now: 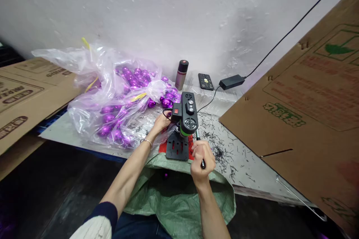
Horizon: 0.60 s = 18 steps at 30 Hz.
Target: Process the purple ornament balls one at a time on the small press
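Observation:
A small black bench drill press (185, 115) stands on a red-and-black base (177, 148) at the table's front edge. My right hand (202, 158) is closed round its black lever handle at the right of the machine. My left hand (162, 122) reaches under the drill head from the left, fingers curled on a small purple ball that is mostly hidden. A bracelet circles that wrist. A clear plastic bag (112, 97) full of shiny purple balls lies just left of the machine.
Dark shavings (221, 145) litter the white tabletop. A green woven sack (179, 194) hangs open below the table edge. Cardboard boxes stand left (25, 93) and right (308, 112). A spray can (181, 74), a remote (205, 81) and a power adapter (231, 81) sit by the wall.

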Motion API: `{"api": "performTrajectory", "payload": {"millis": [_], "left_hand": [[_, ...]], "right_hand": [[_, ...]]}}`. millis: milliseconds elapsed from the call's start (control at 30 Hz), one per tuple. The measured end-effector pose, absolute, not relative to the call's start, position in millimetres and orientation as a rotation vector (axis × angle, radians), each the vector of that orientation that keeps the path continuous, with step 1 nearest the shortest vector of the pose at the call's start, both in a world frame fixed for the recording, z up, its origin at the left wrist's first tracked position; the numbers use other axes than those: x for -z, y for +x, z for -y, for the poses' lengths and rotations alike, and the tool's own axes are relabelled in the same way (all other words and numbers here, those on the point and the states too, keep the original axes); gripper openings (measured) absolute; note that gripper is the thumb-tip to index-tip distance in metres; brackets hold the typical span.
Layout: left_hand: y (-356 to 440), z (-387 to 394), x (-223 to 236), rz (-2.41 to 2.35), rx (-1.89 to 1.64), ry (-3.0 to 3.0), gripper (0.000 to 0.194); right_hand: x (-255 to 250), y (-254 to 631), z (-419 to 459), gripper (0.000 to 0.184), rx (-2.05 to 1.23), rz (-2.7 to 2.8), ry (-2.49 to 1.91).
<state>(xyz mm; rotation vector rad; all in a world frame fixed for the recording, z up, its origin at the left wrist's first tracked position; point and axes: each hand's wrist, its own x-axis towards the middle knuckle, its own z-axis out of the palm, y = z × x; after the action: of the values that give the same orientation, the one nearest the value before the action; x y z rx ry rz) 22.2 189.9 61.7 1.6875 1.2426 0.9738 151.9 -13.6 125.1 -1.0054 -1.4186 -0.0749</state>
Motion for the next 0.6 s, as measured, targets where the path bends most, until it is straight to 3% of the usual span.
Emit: {"api": "performTrajectory", "payload": {"millis": [367, 467, 600], "left_hand": [[24, -177, -56, -1.275, -1.046, 1.594, 0.041], [2, -163, -62, -1.268, -1.250, 1.197, 0.045], [-35, -130, -78, -1.039, -1.228, 0.563, 0.029]], "right_hand": [[-126, 151, 12, 0.032, 0.102, 1.421, -1.005], [-126, 151, 12, 0.033, 0.102, 1.415, -0.996], [-124, 150, 12, 0.033, 0.096, 1.396, -0.988]]}}
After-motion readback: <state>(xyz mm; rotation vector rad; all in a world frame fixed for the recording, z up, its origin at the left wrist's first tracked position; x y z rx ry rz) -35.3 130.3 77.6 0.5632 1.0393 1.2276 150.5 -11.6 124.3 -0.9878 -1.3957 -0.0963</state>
